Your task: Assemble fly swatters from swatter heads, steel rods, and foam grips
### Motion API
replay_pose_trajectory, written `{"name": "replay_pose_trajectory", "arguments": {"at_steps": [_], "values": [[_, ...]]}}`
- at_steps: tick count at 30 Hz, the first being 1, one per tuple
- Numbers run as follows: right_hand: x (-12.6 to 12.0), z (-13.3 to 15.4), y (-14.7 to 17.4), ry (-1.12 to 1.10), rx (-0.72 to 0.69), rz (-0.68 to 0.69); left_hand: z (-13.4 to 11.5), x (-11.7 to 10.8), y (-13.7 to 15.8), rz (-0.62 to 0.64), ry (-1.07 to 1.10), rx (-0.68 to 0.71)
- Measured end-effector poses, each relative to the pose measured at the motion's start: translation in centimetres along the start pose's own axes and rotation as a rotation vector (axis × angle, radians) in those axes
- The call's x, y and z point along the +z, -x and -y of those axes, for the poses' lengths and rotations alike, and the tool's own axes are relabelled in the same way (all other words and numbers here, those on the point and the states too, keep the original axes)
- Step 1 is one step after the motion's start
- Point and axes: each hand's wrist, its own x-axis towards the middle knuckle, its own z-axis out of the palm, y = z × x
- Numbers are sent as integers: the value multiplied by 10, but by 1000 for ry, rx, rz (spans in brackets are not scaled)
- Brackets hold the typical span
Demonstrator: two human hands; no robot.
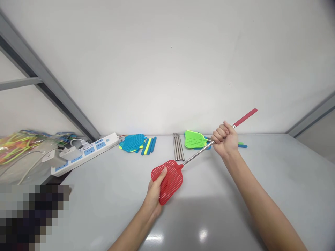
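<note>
Before the back edge of the table (277, 157), left hand (154, 195) pinches red head (173, 177), right hand (225, 139) clasps shaft (197, 153); sharp twisting could crack the neck (180, 167).

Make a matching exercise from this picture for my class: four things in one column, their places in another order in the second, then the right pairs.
Things
1. Power strip
2. Red swatter
3. Metal tubes
4. Green swatter

Places
A. Side by side on the table, near the wall
B. Just right of the metal tubes
C. At the left of the picture, with plugs in it
D. Held by the left hand and the right hand

Right pairs: 1-C, 2-D, 3-A, 4-B
</note>
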Motion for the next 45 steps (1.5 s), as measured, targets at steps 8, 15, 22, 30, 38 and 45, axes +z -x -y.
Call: {"name": "replay_pose_trajectory", "arguments": {"at_steps": [8, 15, 22, 30, 38, 45], "values": [[-1, -4, -1, -33, 6, 34, -3, 2, 1, -19, -21, -34], [-2, -7, 0, -57, 18, 44, -1, 0, 1, -6, 5, -29], [-1, -10, 1, -63, 10, 38, -2, 1, 1, -10, -10, -37], [0, -14, 3, -67, 16, 28, -2, 2, 2, 1, 22, -47], [-1, -18, 3, -68, 28, 24, 0, 1, 0, -23, 28, -35], [-1, -20, 3, -75, 39, 35, 2, 1, 1, -25, 4, -13]]}}
